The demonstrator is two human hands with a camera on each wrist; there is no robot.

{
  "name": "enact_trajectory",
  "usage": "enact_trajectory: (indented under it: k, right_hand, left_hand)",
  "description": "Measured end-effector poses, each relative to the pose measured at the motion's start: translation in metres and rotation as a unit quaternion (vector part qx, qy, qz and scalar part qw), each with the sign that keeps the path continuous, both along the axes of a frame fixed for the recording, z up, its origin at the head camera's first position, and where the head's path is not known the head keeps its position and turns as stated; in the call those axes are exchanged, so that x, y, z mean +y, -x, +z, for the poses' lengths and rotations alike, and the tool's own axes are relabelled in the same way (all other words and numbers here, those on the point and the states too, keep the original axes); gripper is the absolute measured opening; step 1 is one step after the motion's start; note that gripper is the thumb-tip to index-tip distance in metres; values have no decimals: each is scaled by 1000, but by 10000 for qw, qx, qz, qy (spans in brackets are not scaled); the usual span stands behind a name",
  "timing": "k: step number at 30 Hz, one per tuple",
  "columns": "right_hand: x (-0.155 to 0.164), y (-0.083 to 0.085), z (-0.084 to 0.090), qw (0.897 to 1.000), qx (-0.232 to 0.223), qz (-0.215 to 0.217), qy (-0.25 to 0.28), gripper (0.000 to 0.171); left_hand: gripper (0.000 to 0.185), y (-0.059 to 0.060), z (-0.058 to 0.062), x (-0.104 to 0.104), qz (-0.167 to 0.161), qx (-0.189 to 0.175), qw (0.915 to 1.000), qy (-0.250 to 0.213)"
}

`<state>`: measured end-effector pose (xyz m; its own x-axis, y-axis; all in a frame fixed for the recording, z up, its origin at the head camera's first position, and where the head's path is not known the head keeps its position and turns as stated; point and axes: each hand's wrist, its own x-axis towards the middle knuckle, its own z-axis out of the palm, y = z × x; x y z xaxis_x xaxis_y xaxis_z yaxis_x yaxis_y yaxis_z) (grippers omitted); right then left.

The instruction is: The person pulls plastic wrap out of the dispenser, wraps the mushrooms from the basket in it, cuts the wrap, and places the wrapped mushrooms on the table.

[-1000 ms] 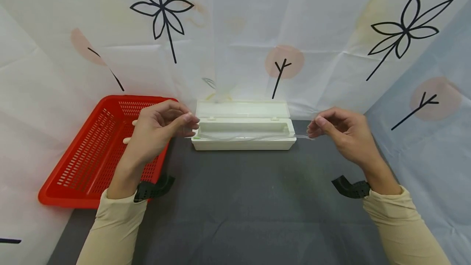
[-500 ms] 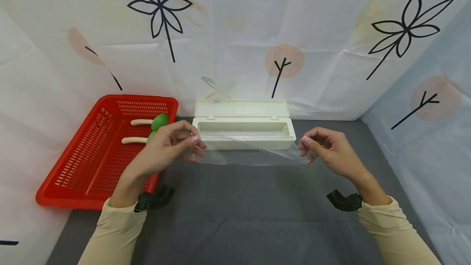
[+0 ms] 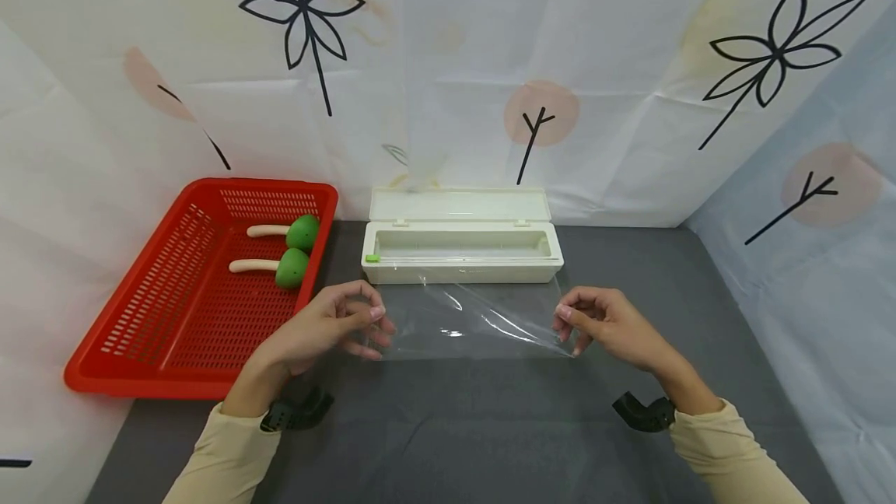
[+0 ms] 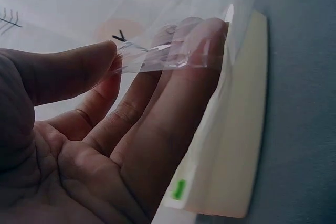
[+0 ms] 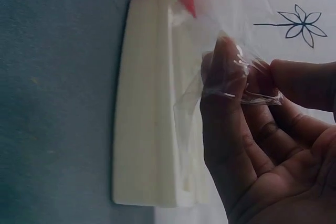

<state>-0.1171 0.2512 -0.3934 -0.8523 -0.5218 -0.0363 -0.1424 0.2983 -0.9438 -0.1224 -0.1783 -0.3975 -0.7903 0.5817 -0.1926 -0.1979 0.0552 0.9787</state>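
Left hand (image 3: 329, 325) and right hand (image 3: 602, 321) each pinch a corner of thin, glossy clear film (image 3: 476, 317), stretched between both grips from the cream rectangular dispenser box (image 3: 462, 255).

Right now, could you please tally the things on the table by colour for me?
Red: 1, the basket
Green: 2, the maracas
Cream: 1, the dispenser box
Clear: 1, the plastic film, pinched by the left hand and right hand
Total: 5
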Motion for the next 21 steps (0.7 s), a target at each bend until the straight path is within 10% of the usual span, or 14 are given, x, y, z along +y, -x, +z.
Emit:
enact_trajectory:
  k: [10,21]
  right_hand:
    - [4,-9,-39,9981,-369,456,-187,17]
    - [7,-16,-61,9766,543,2076,-155,5]
  left_hand:
    - [19,-11,-39,-2,-582,-184,9981,116]
    - [2,-19,-58,-1,-2042,1490,9648,726]
